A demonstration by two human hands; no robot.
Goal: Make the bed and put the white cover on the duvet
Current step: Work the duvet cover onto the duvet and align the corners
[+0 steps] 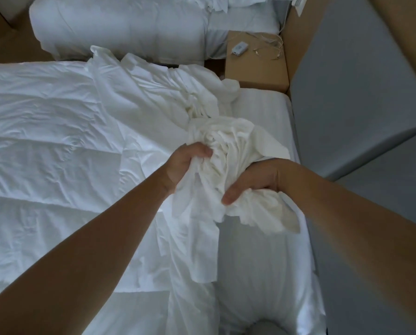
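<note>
Left hand point(187, 163) and right hand point(251, 182) clutching bunched white cover point(228, 141) above duvet point(45, 131), nightstand point(257, 68) and other bed point(129, 27) beyond

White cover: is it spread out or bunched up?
Bunched up: left hand and right hand grip the white cover in crumpled folds.

Nightstand point(256, 70) holds a white device point(237, 49) and cables point(271, 43).

No text, label, brand, number or sign can be read anywhere in this view
</note>
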